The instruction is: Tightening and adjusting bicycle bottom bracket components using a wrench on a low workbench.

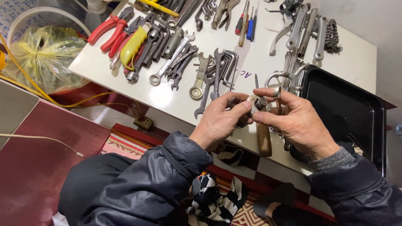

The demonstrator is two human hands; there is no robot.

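Small metal part (260, 101) pinched between our left hand (220, 121) and right hand (293, 121), maybe being threaded; next needs steady twisting.

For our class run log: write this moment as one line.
left hand: grips small metal part | right hand: pinches same part | below: wooden-handled tool | white table

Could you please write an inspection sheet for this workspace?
Surface: white table, crowded with tools.
Job's things: small metal part pinched between both hands; what it is, cannot tell.
Clutter: wrenches, hex keys, red pliers, screwdrivers, chain, black tray, wooden handle.
Hands: left hand and right hand both grip the part above the table edge.
Cables: yellow cable, white cable, floor socket.
Surroundings: yellow bag in a white tub, patterned rug.
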